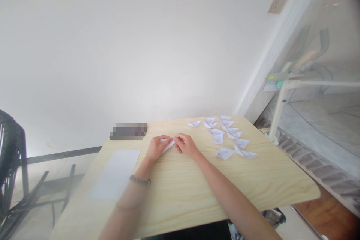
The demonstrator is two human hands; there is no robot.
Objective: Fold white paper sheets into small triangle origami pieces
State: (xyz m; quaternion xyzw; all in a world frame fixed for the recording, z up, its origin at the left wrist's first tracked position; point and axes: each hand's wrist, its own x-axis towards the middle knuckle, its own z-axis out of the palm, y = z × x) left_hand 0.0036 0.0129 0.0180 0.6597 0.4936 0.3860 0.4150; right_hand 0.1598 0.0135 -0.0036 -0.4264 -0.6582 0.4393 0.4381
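A small folded piece of white paper (168,145) is held between my two hands above the middle of the table. My left hand (158,147) wraps around its left side, thumb on top, and covers part of it. The fingers of my right hand (183,144) pinch its upper right corner. Several folded white paper boats (225,153) lie in a loose group on the table to the right of my hands. Left of my left forearm, a flat white sheet of paper (116,172) rests on the tabletop.
The light wooden table (180,195) stands against a white wall (168,45). A dark, pixelated flat object (128,131) lies at its back left. Beyond the right edge is a white metal frame (278,112); a black chair (11,157) stands at the left.
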